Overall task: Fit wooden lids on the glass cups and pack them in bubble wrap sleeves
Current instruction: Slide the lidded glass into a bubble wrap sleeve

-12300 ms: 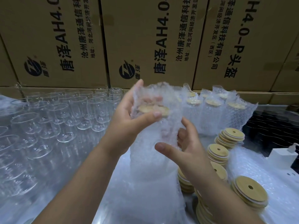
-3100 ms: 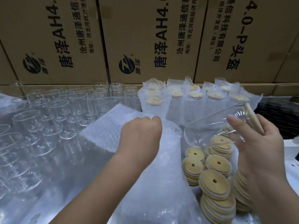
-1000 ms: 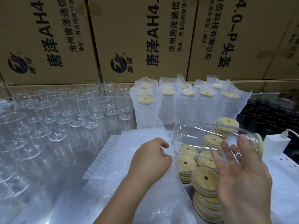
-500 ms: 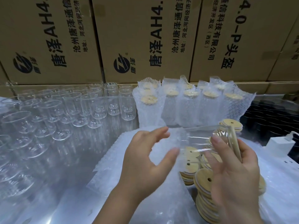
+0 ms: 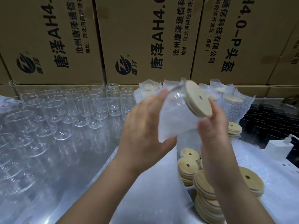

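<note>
One glass cup matters here. It is held in the air above the lid stacks and tipped so that its wooden lid faces up and to the right. My left hand has its fingers curled round the bubble wrap sleeve, which covers the cup's lower part. My right hand is clamped on the cup's lid end, thumb under the rim and fingers behind the disc.

I judge the cup light, smooth and brittle, so it could easily slip. The lid looks only pressed in, so I would grip the glass wall just under it, not the disc alone. The sleeve is soft and limp, and its mouth needs holding open.

The cup is clear and straight-walled. The lid is a pale wooden disc with a small hole and a whitish ring beneath. The sleeve is blurred.
</note>
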